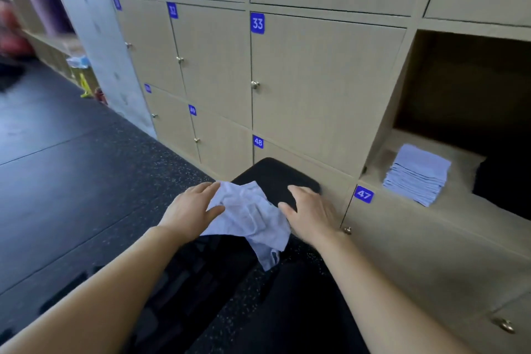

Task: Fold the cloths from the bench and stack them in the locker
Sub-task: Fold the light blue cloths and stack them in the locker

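A crumpled pale lilac cloth (253,218) lies on the black padded bench (275,178), one corner hanging over the near edge. My left hand (189,210) rests flat on the cloth's left side, fingers spread. My right hand (310,213) lies open at the cloth's right edge, partly on the bench. In the open locker (471,89) at the right sits a neat stack of folded lilac cloths (416,175) near the front of its floor.
Closed beige locker doors (324,75) numbered 33, 48 and 47 fill the wall behind the bench, with small metal knobs. A dark object (502,178) sits in the open locker beside the stack. Dark speckled rubber floor (86,181) spreads to the left.
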